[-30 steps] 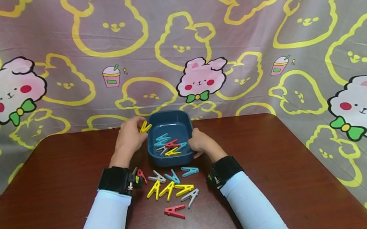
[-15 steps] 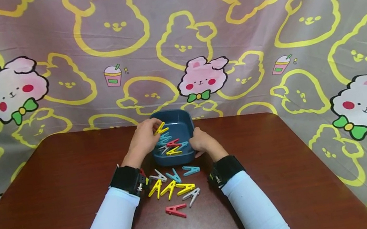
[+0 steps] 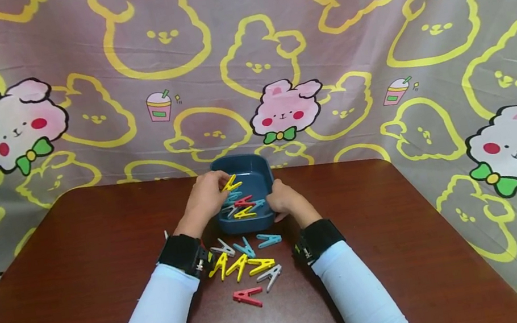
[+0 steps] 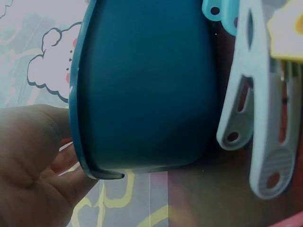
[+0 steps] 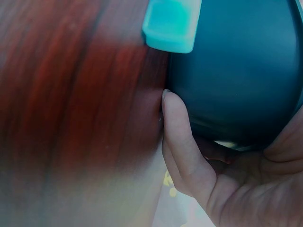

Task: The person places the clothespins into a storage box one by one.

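Observation:
In the head view my left hand is over the left rim of a dark blue plastic box, its fingertips pinching a yellow clothespin. My right hand grips the right wall of the box. Inside the box lie blue, grey, yellow and red clothespins, among them a red clothespin. In the left wrist view the fingers of my left hand reach behind the rim, and their tips are hidden. The right wrist view has my right hand against the box's outer wall.
In front of the box several loose clothespins lie on the brown table, such as a blue clothespin, a yellow clothespin and a red clothespin. A patterned curtain hangs behind the table. My left forearm partly hides some clothespins.
My left hand has moved right, from beside the box to over its inside, carrying the yellow clothespin, then slightly lower. The right hand has kept its grip on the box.

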`<state>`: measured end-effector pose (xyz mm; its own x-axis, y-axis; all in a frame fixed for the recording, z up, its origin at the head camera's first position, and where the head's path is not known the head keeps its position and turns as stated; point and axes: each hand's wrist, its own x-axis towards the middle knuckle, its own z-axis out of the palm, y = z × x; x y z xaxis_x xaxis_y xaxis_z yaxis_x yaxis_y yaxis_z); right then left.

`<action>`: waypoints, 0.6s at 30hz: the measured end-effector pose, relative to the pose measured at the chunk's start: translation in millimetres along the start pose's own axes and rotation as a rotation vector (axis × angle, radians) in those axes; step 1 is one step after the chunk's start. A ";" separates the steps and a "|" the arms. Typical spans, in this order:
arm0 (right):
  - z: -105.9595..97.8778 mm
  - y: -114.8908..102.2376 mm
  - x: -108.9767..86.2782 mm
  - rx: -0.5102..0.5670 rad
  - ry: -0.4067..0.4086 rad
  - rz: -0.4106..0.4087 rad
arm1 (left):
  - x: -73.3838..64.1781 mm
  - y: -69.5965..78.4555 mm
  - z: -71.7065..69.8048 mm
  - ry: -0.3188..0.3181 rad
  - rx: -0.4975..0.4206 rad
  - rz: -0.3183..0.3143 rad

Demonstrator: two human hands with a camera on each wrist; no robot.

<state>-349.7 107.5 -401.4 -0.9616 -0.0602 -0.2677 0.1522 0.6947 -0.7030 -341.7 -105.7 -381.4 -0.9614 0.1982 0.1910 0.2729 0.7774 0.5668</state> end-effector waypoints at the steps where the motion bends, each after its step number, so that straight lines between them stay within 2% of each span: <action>1: 0.0 0.0 -0.1 0.000 0.002 0.000 | 0.1 0.1 0.6 -0.002 0.003 0.001; 9: -0.7 -0.8 0.2 0.002 0.005 -0.001 | -0.8 0.4 1.3 0.003 -0.003 0.006; 14: -0.7 -1.1 -0.4 0.005 -0.001 -0.001 | -0.7 1.1 3.7 0.017 0.020 -0.006; 18: -1.8 -0.4 -0.9 0.000 -0.009 -0.014 | 0.3 0.0 5.6 0.020 0.004 -0.016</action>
<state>-349.3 108.6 -399.7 -0.9616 -0.0764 -0.2635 0.1386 0.6935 -0.7070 -342.2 -102.3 -385.9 -0.9647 0.1738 0.1977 0.2572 0.7830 0.5663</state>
